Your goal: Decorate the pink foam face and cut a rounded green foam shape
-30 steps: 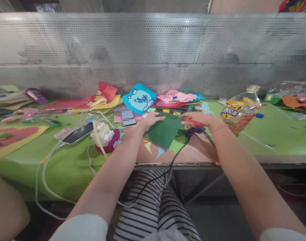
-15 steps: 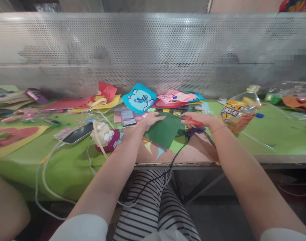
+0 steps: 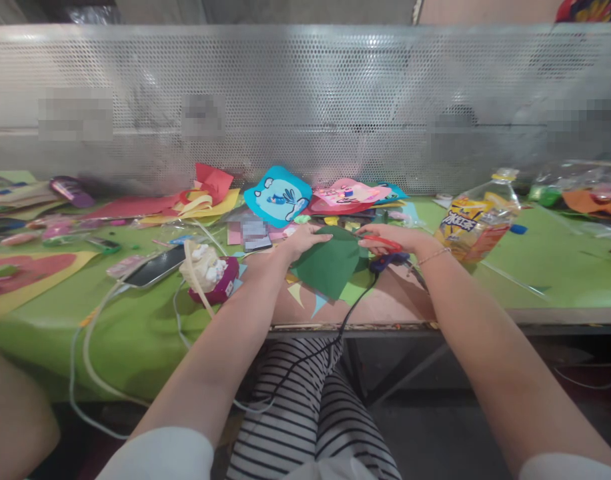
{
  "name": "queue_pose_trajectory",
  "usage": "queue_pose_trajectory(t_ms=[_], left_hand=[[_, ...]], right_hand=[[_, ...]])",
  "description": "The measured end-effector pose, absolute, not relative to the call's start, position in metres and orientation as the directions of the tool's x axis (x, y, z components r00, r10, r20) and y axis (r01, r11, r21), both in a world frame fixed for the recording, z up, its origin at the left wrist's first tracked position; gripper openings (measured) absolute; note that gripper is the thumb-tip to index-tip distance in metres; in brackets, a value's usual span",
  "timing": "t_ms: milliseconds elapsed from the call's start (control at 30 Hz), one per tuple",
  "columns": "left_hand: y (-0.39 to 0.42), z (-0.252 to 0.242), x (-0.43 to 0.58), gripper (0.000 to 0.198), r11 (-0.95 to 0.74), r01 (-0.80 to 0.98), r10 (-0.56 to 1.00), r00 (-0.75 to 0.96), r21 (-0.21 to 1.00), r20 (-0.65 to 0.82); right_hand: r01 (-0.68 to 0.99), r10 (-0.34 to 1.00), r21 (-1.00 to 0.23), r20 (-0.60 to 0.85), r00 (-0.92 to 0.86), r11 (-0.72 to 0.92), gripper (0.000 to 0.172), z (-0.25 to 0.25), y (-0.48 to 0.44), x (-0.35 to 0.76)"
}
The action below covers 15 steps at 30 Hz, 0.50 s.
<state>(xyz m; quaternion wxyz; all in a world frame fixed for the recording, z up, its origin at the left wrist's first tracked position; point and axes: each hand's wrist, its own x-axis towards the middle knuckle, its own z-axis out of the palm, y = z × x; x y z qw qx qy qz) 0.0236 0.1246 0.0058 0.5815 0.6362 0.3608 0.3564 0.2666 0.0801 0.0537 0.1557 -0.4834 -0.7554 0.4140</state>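
Observation:
A dark green sheet of paper (image 3: 330, 265) is held over the table by my left hand (image 3: 304, 241), its thumb lying on top of the sheet at the left edge. My right hand (image 3: 391, 239) grips red-handled scissors (image 3: 383, 243) at the sheet's right side. Their blades are mostly hidden by the hand and paper. Under the sheet's lower right lies light green paper (image 3: 356, 288). Small yellow and blue paper triangles (image 3: 317, 305) lie just below the sheet. A dark purple object with a black cable (image 3: 389, 263) rests beneath my right hand.
On the left are a phone (image 3: 156, 267), a cream-and-purple object (image 3: 213, 273) and white cables. Blue and pink paper cutouts (image 3: 278, 197) lie behind my hands. A large plastic bottle (image 3: 479, 220) stands to the right. A perforated metal panel (image 3: 305, 100) runs along the back.
The green sheet's right edge is now rounded where it had a corner. My right hand and the scissors have shifted slightly to the left.

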Motion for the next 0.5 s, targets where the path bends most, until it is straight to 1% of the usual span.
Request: queue_pose_trajectory(t_ms=[167,267,367,500], left_hand=[[0.1269,0.0031,0.0228,0.048,-0.114,0.065,0.865,0.498,0.991,0.067],[0.1271,0.0037,0.0225,0.048,-0.133,0.082,0.861,0.503,0.988,0.074],[0.1267,0.0047,0.0225,0.048,-0.125,0.091,0.862,0.503,0.988,0.063],[0.1260,0.0047,0.0231,0.047,-0.103,0.081,0.864,0.501,0.991,0.049]], right_hand=[[0.668,0.882,-0.724,-0.187,-0.432,0.173,0.044,0.0561,0.0778,0.2633],[0.669,0.883,-0.718,-0.174,-0.435,0.189,0.046,0.0561,0.0773,0.2631],[0.676,0.886,-0.708,-0.158,-0.436,0.206,0.048,0.0551,0.0779,0.2643],[0.713,0.888,-0.654,-0.136,-0.440,0.253,0.052,0.0521,0.0815,0.2674]])
